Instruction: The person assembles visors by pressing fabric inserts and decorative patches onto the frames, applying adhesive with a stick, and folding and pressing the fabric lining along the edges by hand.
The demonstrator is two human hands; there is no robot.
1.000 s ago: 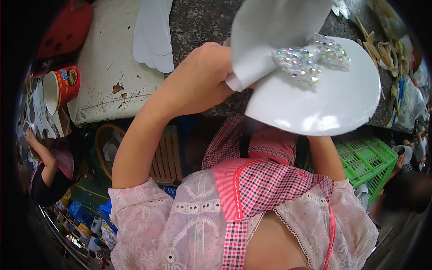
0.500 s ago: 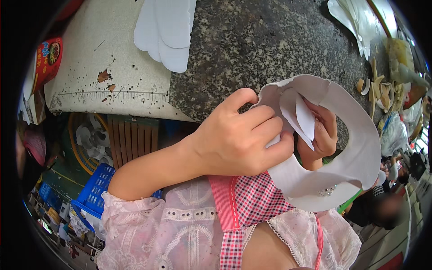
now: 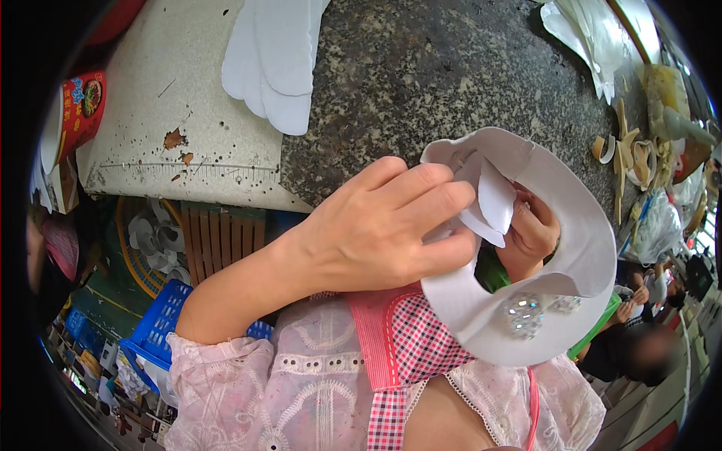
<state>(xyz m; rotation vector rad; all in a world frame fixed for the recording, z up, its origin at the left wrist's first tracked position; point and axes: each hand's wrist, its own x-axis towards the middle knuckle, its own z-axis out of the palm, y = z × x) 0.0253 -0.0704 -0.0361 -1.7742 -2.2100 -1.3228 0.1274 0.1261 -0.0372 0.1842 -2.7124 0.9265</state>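
The upper (image 3: 583, 218) is raised in front of the apron (image 3: 425, 319), near the surface (image 3: 436, 75) edge: white, smooth, bent into an open ring, with clear crystals (image 3: 523, 316) on its lower part and pointed flaps (image 3: 496, 199) inside. The left hand (image 3: 391, 222) is curled nearly closed on its left edge; some fingertips are hidden. The right hand (image 3: 532, 237) is bent within the opening, beside the flaps; its grip cannot be determined
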